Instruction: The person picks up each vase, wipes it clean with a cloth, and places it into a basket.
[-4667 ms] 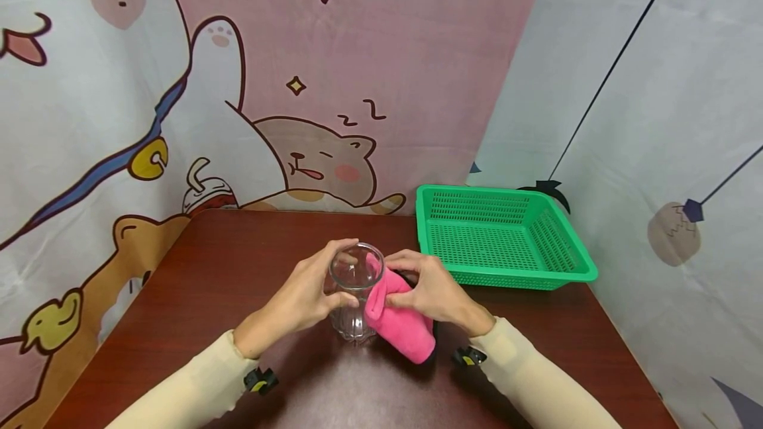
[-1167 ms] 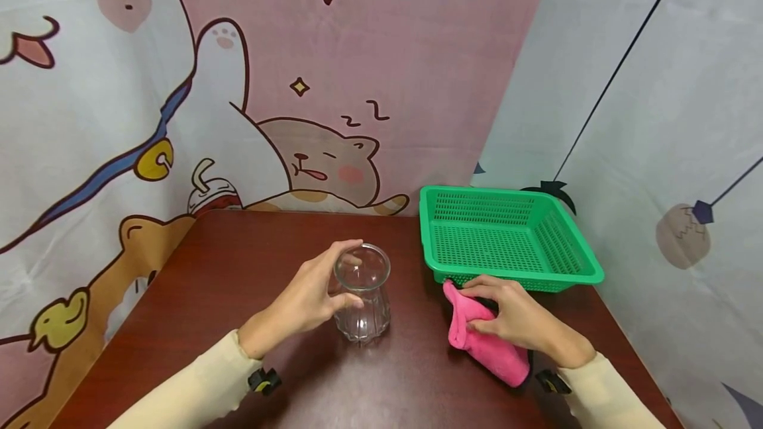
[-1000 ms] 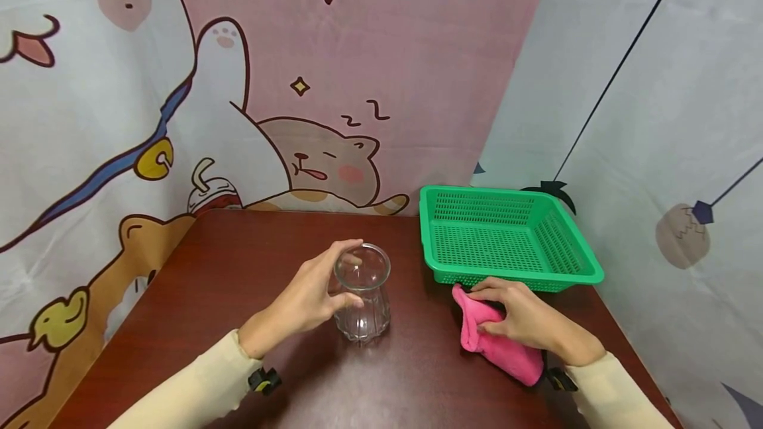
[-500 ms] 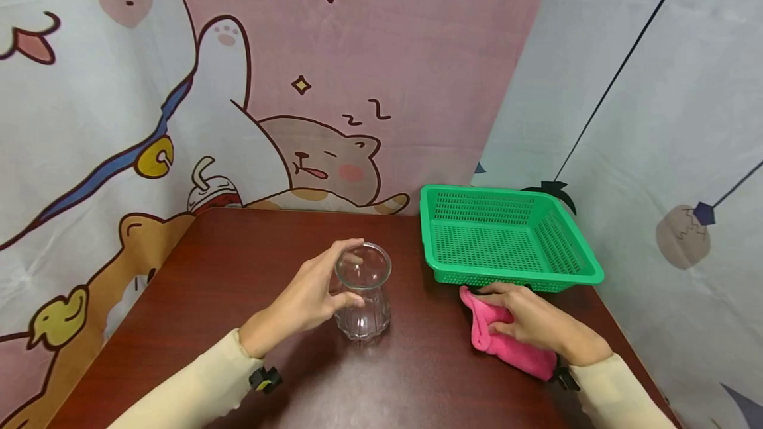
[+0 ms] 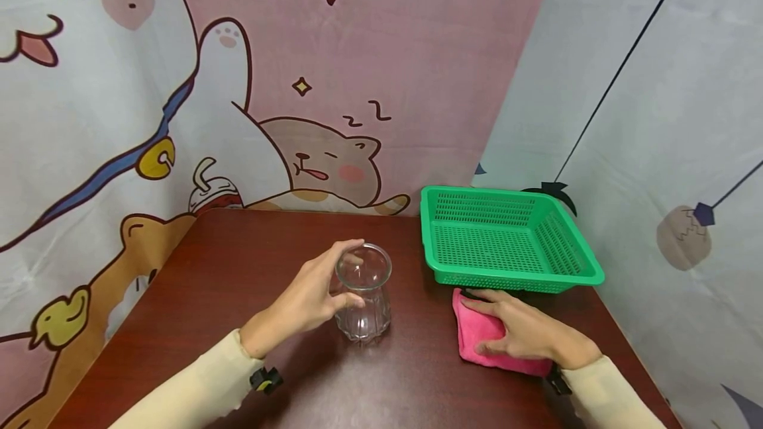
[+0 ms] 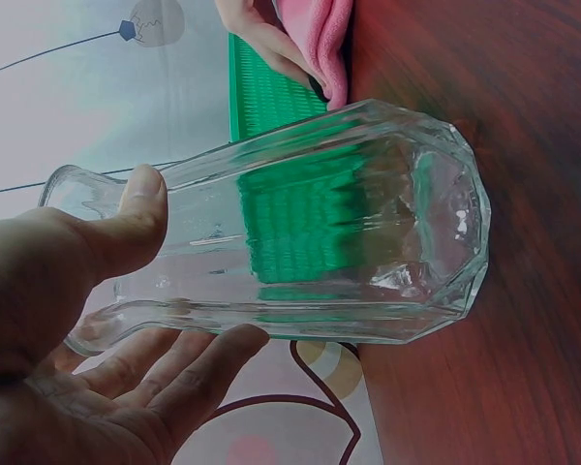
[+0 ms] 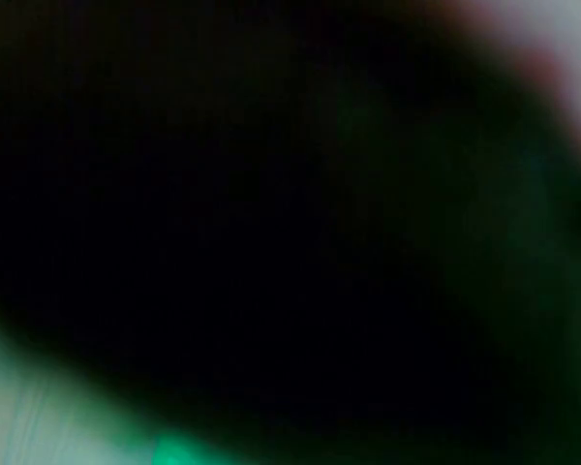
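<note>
A clear glass vase [image 5: 365,303] with a flared rim and faceted base stands upright on the table. My left hand [image 5: 306,296] holds it around the neck, thumb on the near side and fingers behind, as the left wrist view shows closely. To the right lies a pink cloth [image 5: 477,336], spread fairly flat on the tabletop. Resting over it is my right hand [image 5: 524,330], its fingers extended across the cloth's far part and the thumb apart from them on the near part. The right wrist view is almost wholly dark and blurred.
A green plastic basket [image 5: 489,247] with slotted walls sits at the back right, just beyond the right hand. The reddish-brown table [image 5: 256,237] reaches back to a cartoon-printed cloth backdrop [image 5: 417,71]. Each wrist wears a small black device.
Earlier the cloth touched the vase; the right hand has carried it away to the right. Over the last half second, the bunched cloth flattens and the right fingers spread. The left hand stays at the vase.
</note>
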A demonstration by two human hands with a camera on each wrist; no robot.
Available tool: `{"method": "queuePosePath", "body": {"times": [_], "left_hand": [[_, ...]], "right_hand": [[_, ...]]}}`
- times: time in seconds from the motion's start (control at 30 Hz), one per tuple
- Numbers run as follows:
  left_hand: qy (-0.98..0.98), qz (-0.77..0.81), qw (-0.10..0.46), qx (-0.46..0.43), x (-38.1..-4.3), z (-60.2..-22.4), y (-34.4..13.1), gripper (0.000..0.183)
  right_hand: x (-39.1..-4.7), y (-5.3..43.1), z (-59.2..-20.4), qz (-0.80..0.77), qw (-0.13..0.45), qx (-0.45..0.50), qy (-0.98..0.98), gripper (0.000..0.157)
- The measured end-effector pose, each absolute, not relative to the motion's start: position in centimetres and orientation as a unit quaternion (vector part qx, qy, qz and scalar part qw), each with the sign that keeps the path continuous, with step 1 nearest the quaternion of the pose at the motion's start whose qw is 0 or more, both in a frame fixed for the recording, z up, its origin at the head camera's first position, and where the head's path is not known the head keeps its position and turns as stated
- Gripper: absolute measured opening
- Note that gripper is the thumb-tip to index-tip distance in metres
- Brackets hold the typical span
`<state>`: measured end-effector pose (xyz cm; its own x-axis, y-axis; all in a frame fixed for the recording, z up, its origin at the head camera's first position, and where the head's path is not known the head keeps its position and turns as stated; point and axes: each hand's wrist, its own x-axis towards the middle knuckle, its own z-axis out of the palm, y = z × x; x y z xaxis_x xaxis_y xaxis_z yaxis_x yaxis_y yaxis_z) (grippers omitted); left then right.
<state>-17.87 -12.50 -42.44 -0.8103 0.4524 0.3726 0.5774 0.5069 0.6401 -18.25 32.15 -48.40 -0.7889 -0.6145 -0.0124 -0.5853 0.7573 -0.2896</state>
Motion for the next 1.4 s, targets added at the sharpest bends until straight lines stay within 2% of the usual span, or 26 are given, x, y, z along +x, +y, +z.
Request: {"method": "queuePosePath", "body": {"times": [0.23,0.53,0.7,0.87,1.07,1.23,1.4], "left_hand": [[-0.862,-0.398,0.085,-0.301,-17.9,-42.6,-12.6,0.102],[-0.863,-0.404,0.075,-0.295,-17.8,-42.5,-12.5,0.102],[-0.864,-0.401,0.077,-0.295,-17.7,-42.6,-12.6,0.103],[-0.865,-0.399,0.078,-0.292,-17.8,-42.6,-12.6,0.103],[-0.865,-0.403,0.073,-0.291,-17.9,-42.6,-12.6,0.102],[-0.864,-0.405,0.069,-0.290,-17.8,-42.6,-12.6,0.102],[-0.860,-0.414,0.071,-0.291,-17.7,-42.7,-12.6,0.102]], "right_hand": [[-18.2,32.2,-47.8,-0.158,0.064,-0.296,0.940,0.087],[-18.2,32.4,-47.1,-0.157,0.029,-0.320,0.934,0.064],[-18.0,32.3,-46.5,-0.173,-0.009,-0.318,0.932,0.054],[-18.2,32.8,-45.8,-0.208,-0.092,-0.339,0.913,0.041],[-19.0,33.7,-45.2,-0.257,-0.181,-0.360,0.878,0.047],[-19.7,34.0,-44.8,-0.270,-0.220,-0.368,0.862,0.048],[-20.3,34.4,-44.6,-0.260,-0.250,-0.338,0.869,0.052]]}}
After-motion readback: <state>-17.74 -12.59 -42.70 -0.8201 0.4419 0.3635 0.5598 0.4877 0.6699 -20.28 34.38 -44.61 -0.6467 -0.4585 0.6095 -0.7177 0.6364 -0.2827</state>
